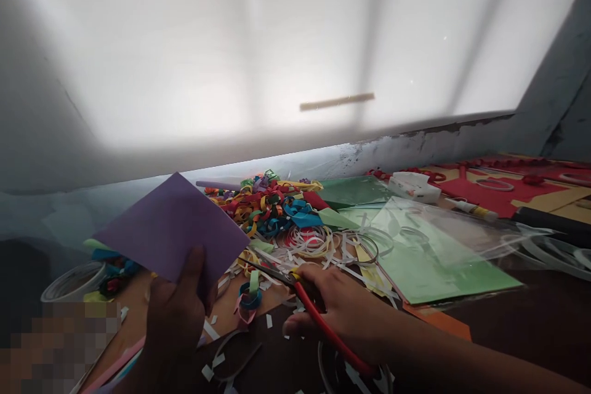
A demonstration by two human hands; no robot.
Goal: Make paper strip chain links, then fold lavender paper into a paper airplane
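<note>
1. Purple square paper sheet [157,228] is held up over the left part of the brown worktop [132,297], one corner pointing upward. Below its left corner, near the worktop's left edge, sits a round white object [74,280], partly in shadow.
2. Left hand [178,314] grips the sheet by its lower part, the digits clamped on the paper with one lying across the front; those behind are mostly hidden.
3. Small paper chain of blue, light green and pink links [250,297] lies between the two hands, with cut white paper scraps [269,321] around it.
4. Large heap of red, orange, green, yellow and blue paper chains [272,212] is piled toward the worktop's far edge, right of the sheet.
5. Red-handled metal scissors [308,305] point leftward, blade tips near the sheet's right corner; whether the blades are parted, I cannot tell.
6. Right hand [341,305] has its fingers closed on the scissors' handles, the thumb set apart from them.
7. Coiled thin white paper strips [300,240] lie just beyond that hand.
8. Light green paper sheet [447,280] lies farther right, a clear plastic sheet partly over it and an orange paper sheet [443,322] at its near edge.
9. White box [415,186] stands behind, toward the far edge.
10. Red paper sheets [489,194] cover the worktop's far right corner.
</note>
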